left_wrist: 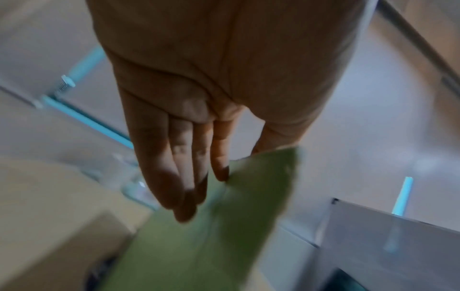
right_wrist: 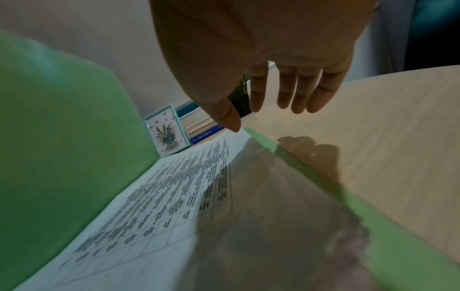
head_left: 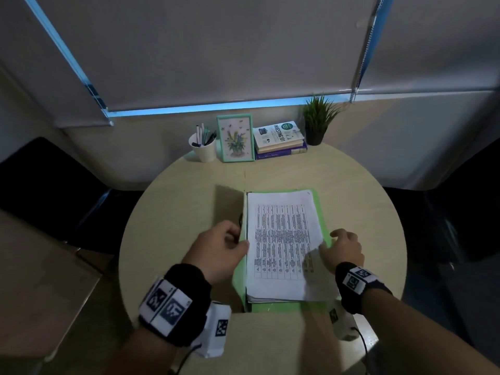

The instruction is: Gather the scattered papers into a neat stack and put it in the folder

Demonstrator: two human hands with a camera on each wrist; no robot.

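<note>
Head view: the left hand point(head_left: 220, 246) holds the raised front cover point(head_left: 244, 234) of the green folder point(head_left: 320, 209), thumb on the inner side near the page and fingers behind it; the left wrist view shows those fingers point(left_wrist: 184, 165) nearly straight and lying flat along the green card, so it reads as a light pinch between thumb and fingers. The cover stands roughly on edge along the spine, which runs away from the person on the left side of the paper stack point(head_left: 284, 244). The stack lies already inside the folder on the back cover, long axis pointing away from the person, edges fairly even, green showing round it on the far, right and near sides.

The right hand point(head_left: 342, 249) is spread and relaxed at the stack's right edge, gripping nothing; whether its fingertips touch the desk point(head_left: 365, 207) I cannot tell.

The cover must swing rightward over the page, so the right hand lies in its path and should probably clear out first.
</note>
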